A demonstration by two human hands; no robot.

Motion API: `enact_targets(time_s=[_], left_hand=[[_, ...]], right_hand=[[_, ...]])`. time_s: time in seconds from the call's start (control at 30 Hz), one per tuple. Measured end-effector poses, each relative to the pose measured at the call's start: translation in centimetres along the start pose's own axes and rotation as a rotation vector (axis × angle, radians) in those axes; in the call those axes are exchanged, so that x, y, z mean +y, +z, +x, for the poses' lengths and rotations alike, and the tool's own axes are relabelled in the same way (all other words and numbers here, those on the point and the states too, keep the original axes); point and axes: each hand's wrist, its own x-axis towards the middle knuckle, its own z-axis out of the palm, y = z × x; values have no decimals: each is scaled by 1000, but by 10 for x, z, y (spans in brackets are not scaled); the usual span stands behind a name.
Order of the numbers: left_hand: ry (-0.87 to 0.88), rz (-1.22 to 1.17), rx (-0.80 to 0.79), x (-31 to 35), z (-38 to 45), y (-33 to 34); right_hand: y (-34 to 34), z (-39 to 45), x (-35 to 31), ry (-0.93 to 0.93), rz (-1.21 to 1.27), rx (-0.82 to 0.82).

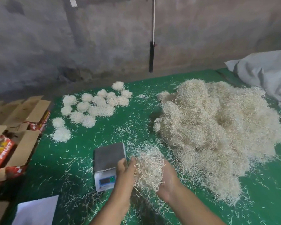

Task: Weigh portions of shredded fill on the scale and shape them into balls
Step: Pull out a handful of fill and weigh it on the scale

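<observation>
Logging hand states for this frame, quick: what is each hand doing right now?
Left hand: fingers straight, pressing the side of the clump of shredded fill.
Right hand: cupped under the same clump, holding it.

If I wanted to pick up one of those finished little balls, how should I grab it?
Take an outlying ball, which has free space around it. Come from above and cup your fingers around its sides; it is a loose, rounded tangle with no handle, so a gentle, wide hold probably keeps its shape.
</observation>
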Motion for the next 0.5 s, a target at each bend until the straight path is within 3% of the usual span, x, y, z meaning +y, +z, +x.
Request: enact_targets(time_s=[0.1,0.2,0.33,0.5], left_hand=[[-366,-324,-82,0,4,-2],[-537,-634,-262,3,3,-1],[-420,-677,-302,6,2,2],[-311,-525,-244,17,-4,12]], right_hand=[[4,0,-7,-6,101,1],[6,3,-9,-11,98,-30],[-2,17,7,-121,-359,140],[-19,18,25,-535,-1124,244]])
